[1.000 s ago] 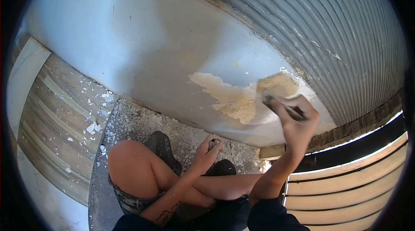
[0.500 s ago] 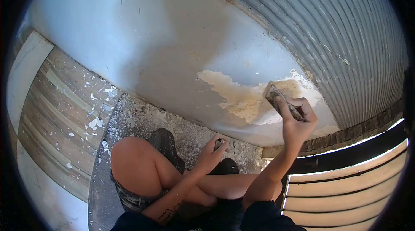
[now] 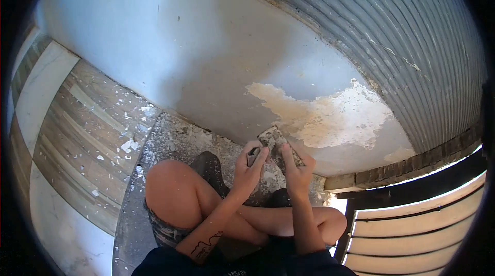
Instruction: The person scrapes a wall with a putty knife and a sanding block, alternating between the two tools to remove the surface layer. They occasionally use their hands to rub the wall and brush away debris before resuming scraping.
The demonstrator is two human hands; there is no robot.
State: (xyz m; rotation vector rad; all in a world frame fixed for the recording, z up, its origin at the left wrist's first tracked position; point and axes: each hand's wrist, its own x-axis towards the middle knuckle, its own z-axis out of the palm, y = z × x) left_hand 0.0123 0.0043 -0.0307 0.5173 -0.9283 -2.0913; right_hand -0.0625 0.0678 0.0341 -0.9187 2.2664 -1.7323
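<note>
In my right hand is a flat, rectangular scraper, its face spotted with grey and white residue. Close beside it, my left hand has its fingers wrapped round a small dark object that I cannot make out clearly. Both hands are above the debris-covered floor strip, in front of the low wall. On that wall a patch of stripped paint shows beige and white with ragged edges.
Corrugated metal sheeting rises above the wall. Paint flakes lie on the patterned tiles at left and on the rough concrete strip. My crossed legs are below. A slatted panel stands at lower right.
My right hand has come down and left from the wall patch with the scraper, beside my left hand. My left hand has risen slightly. The view has shifted a little.
</note>
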